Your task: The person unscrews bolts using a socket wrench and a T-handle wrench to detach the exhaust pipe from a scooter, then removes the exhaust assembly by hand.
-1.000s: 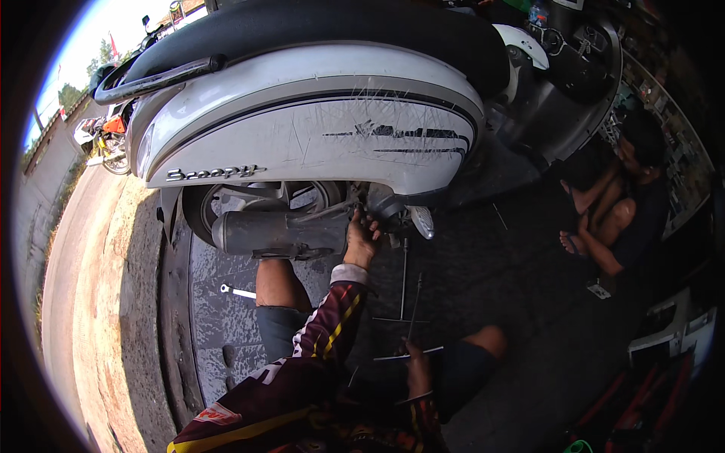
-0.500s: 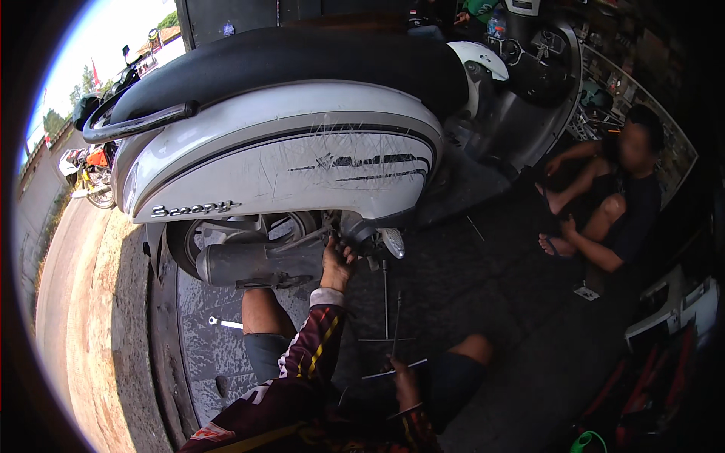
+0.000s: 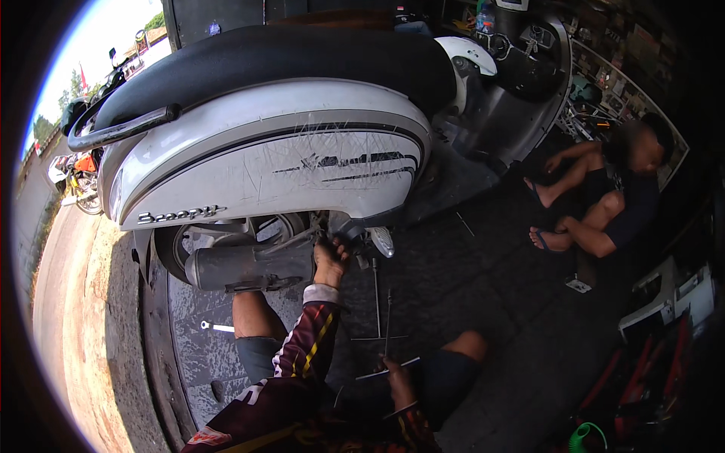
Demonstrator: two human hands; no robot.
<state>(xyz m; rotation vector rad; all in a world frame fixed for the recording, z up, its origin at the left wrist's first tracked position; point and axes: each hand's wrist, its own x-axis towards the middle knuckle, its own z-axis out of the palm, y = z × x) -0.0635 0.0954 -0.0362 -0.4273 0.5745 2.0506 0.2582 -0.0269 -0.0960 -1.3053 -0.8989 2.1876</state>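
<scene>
A white scooter (image 3: 249, 177) with a black seat stands across the view, its side panel scratched. My left hand (image 3: 330, 260) reaches under that panel, beside the front end of the dark exhaust muffler (image 3: 249, 268). Its fingers are curled against the engine parts, and whatever they grip is hidden. Low in the middle, my right hand (image 3: 400, 383) is closed around a T-handle wrench (image 3: 389, 325), whose thin shaft points up and away from me. A second T-handle wrench (image 3: 377, 298) lies on the dark floor just beyond it.
A combination wrench (image 3: 217, 327) lies on the floor left of my leg. At the right a person (image 3: 604, 189) sits low in sandals. White panels (image 3: 668, 302) and a red rack-like object (image 3: 642, 370) stand at lower right. A thin rod (image 3: 464, 223) lies on the floor.
The whole view has shifted slightly, so the scooter appears a little farther left. My left-hand fingers have curled differently at the engine. The seated person's head has turned and lowered.
</scene>
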